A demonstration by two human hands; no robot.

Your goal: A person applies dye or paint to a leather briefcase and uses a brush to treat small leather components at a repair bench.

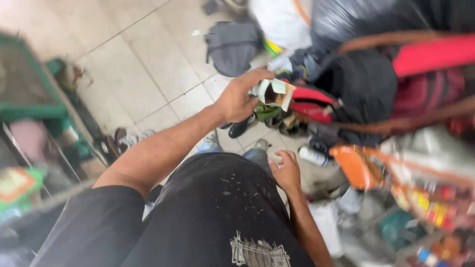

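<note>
My left hand (236, 100) reaches forward over the floor and grips a small open carton (275, 92), pale green and white outside and brown inside. The carton is held just in front of a red and black bag (316, 106). My right hand (286, 170) hangs low against my black shirt (217, 207). Its fingers are loosely curled and slightly apart, and nothing is in them. The picture is blurred by motion.
A green-edged counter (29, 111) stands at the left. Shoes (241, 127) and a grey cloth (231, 47) lie on the tiled floor (143, 64). Black plastic bags (356, 20), a small white can (312, 156) and an orange-edged rack of colourful packets (420, 193) crowd the right.
</note>
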